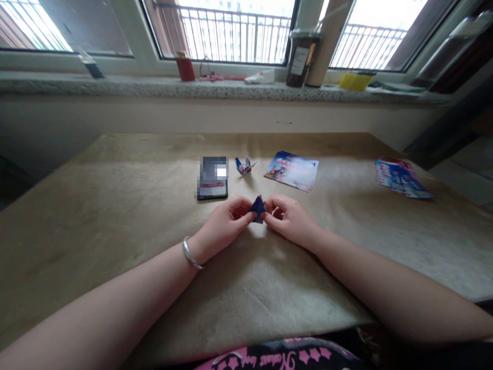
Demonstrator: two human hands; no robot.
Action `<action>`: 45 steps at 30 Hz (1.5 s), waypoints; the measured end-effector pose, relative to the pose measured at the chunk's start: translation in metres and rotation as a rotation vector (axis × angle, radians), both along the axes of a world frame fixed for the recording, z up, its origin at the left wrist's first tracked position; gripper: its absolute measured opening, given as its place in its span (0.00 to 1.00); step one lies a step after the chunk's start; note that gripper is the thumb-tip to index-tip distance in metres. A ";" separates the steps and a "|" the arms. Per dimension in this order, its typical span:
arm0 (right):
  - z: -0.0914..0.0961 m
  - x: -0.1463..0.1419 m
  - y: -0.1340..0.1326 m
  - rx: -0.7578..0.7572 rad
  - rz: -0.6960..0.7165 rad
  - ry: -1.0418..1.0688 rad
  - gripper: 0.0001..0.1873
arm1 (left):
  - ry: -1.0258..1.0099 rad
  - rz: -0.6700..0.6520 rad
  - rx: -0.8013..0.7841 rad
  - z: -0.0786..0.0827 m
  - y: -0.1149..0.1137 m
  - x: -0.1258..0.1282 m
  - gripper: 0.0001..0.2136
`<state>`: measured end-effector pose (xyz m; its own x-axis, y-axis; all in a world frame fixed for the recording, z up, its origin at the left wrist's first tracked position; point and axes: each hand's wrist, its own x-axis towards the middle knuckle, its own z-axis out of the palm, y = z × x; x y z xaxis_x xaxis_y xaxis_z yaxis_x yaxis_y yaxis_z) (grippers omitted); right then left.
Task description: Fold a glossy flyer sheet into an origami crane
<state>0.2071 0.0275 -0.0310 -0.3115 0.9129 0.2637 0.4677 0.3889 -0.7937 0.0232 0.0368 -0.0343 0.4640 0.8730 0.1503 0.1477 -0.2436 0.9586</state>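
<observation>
A small piece of folded dark-blue paper is held between my two hands, just above the table's middle. My left hand pinches its left side with thumb and fingers. On the opposite side, my right hand grips the paper's right edge the same way. Beyond the hands stands a finished-looking paper crane in blue, red and white. Right of the crane lies a printed blue-and-pink sheet. The far faces of the folded paper are hidden from me.
A phone, its screen blurred, lies left of the crane. More printed sheets lie fanned at the table's right. Behind, the stone windowsill bears a red container, a dark lidded jar and a yellow item.
</observation>
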 end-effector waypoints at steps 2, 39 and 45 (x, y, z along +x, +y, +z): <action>-0.001 0.000 0.000 -0.066 0.030 0.008 0.06 | -0.014 -0.015 -0.013 0.000 0.000 0.001 0.07; -0.006 0.005 0.006 -0.249 0.133 0.394 0.14 | -0.018 -0.089 -0.004 0.000 0.001 -0.002 0.11; -0.001 0.005 0.008 -0.335 0.123 0.518 0.21 | 0.041 -0.159 -0.020 0.002 0.000 -0.003 0.09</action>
<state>0.2117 0.0353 -0.0324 -0.3280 0.9377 0.1146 -0.0429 0.1064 -0.9934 0.0198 0.0372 -0.0319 0.6018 0.7908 0.1112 0.1485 -0.2476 0.9574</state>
